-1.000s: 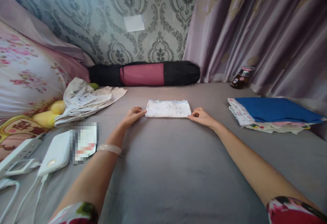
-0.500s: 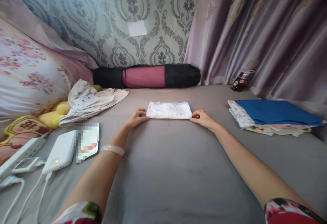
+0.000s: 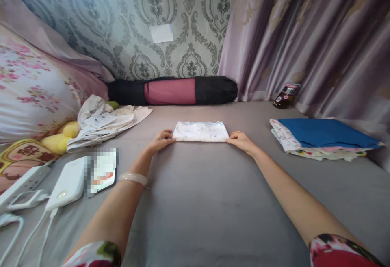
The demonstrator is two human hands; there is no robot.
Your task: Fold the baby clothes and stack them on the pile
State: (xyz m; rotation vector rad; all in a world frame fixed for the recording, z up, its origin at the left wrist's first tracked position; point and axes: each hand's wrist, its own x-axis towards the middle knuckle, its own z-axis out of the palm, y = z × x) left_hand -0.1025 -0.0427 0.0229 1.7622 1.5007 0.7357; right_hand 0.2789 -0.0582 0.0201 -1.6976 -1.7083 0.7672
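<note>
A small white folded cloth with a faint print lies flat on the grey bed sheet, straight ahead of me. My left hand pinches its near left corner with curled fingers. At the near right corner, my right hand does the same. A pale bangle sits on my left wrist. Both forearms stretch forward over the sheet.
A stack of folded clothes topped by a blue piece lies at the right. A dark jar stands by the curtain. A black and pink roll lies along the wall. Crumpled clothes, a power bank and cables lie left.
Both hands stay at the cloth's near corners. The view has shifted slightly; the cloth looks a little flatter and neater.
</note>
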